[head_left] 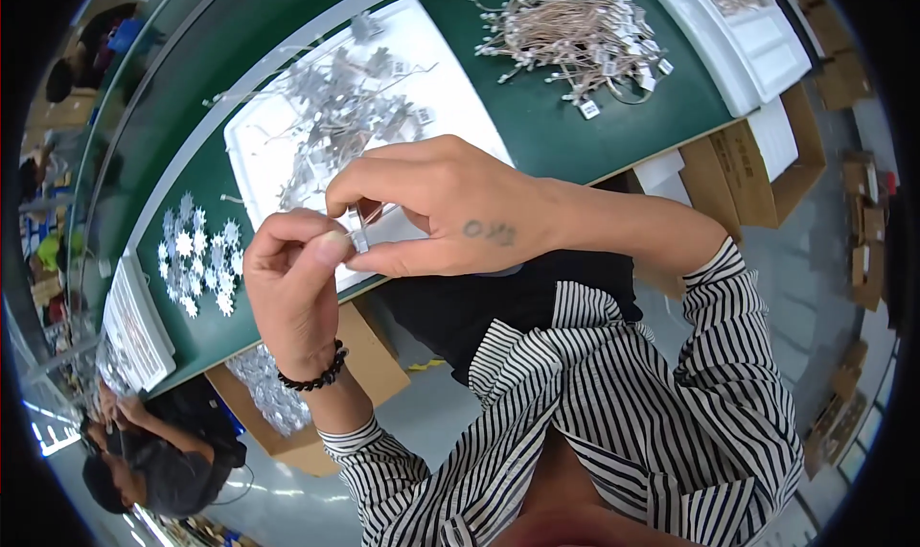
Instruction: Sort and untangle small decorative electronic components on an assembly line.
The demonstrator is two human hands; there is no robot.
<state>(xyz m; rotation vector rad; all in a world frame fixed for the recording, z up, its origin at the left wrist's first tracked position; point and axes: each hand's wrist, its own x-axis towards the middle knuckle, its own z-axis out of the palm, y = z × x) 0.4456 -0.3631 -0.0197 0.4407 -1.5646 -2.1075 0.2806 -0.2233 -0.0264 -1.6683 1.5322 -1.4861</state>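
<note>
Up close, the left hand (292,283) and right hand (431,207) pinch one small silver clip (358,232) between fingertips, above the white tray (450,96) of grey parts. Beyond, a wire bundle (575,34) lies on the green table (575,135).

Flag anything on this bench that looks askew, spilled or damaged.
Nothing looks damaged or spilled. The left hand and right hand pinch a small metal part above the white tray. The wire bundle is tangled but stays heaped on the green bench.
</note>
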